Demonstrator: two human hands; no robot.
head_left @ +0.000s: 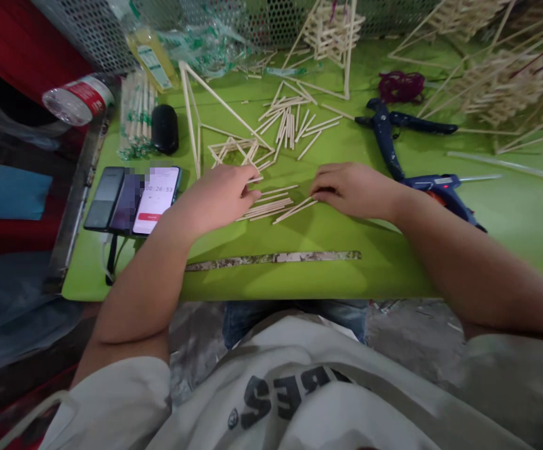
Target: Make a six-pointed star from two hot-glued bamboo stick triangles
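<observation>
1. Here, found the left hand (222, 195) and the right hand (353, 187) well apart from each other over the green worktop (337, 234), both with curled fingers.
2. Between the two hands, saw a small group of thin wooden sticks (271, 209) lying roughly side by side, just beside the left thumb.
3. Just right of that group, noted a pair of loose sticks (296, 211), slanted, with far ends at the right hand's fingertips. Could not tell whether pinched or merely touched.
4. Saw the left thumb and forefinger slightly parted, near another stick end; could not tell about any grip there.
5. Beyond the hands, saw a scattered pile of short sticks (288, 128), and just past the left fingers a triangular stick frame (205, 85).
6. Near the right forearm, found a blue glue gun (440, 186) with a small red light, and beyond it a dark hand cutter (383, 134).
7. On the near side, spotted a flat, mottled strip (275, 257) laid crosswise between the forearms.
8. Left of the left hand, saw a phone (156, 200) with a lit screen, then a black case (165, 128) beside a wrapped stick bundle (135, 112).
</observation>
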